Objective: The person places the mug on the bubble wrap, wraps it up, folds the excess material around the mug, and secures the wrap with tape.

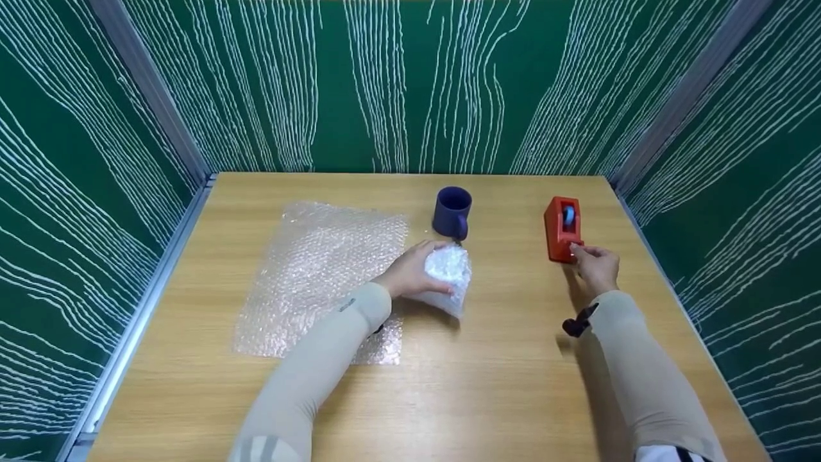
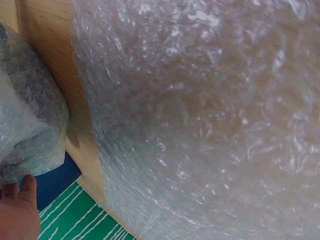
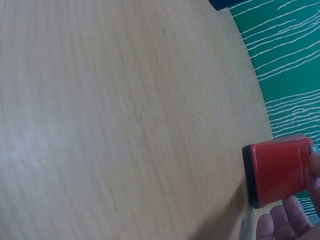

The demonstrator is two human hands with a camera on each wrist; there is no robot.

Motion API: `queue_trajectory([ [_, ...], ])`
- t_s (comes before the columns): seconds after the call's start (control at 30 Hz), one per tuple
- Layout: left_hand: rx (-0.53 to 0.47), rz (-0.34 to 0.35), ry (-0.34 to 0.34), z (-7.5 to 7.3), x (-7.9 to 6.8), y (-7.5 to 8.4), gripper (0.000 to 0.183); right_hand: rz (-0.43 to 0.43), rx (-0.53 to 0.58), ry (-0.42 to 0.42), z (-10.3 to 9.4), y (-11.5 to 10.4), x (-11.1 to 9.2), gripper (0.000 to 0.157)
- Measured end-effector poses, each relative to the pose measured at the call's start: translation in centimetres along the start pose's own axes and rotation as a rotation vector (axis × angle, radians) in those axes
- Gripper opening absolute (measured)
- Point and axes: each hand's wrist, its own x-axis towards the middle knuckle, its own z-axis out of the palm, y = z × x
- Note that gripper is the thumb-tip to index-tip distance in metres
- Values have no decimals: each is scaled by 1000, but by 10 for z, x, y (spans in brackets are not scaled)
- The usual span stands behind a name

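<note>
My left hand [image 1: 415, 269] grips a bundle wrapped in bubble wrap [image 1: 451, 273], thumb on the near side and fingers on the far side. What the wrap covers is hidden. In the left wrist view the bundle [image 2: 30, 110] is at the left edge, with the left hand [image 2: 19, 212] under its lower corner. At the right, my right hand [image 1: 598, 266] pinches at the front end of a red tape dispenser [image 1: 553, 232], where the tape comes off; the strip itself is too small to make out. The dispenser [image 3: 280, 170] stands on the table in the right wrist view.
A flat sheet of bubble wrap [image 1: 321, 276] covers the left part of the wooden table [image 1: 487, 398]. Just behind the bundle stands a dark blue mug [image 1: 451, 208], its handle toward me. Green walls with white lines [image 1: 410, 83] enclose the table's back and sides.
</note>
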Motion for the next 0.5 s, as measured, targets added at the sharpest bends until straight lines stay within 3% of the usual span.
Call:
queue_trajectory([
  [0.1, 8, 6, 1, 0, 0, 0, 111, -24, -30, 16, 1, 1, 1, 34],
  [0.3, 15, 9, -9, 0, -1, 1, 107, -131, -127, 67, 4, 4, 2, 42],
  [0.5, 6, -5, -14, -2, -2, 3, 109, -141, -155, 63, 5, 5, 3, 41],
])
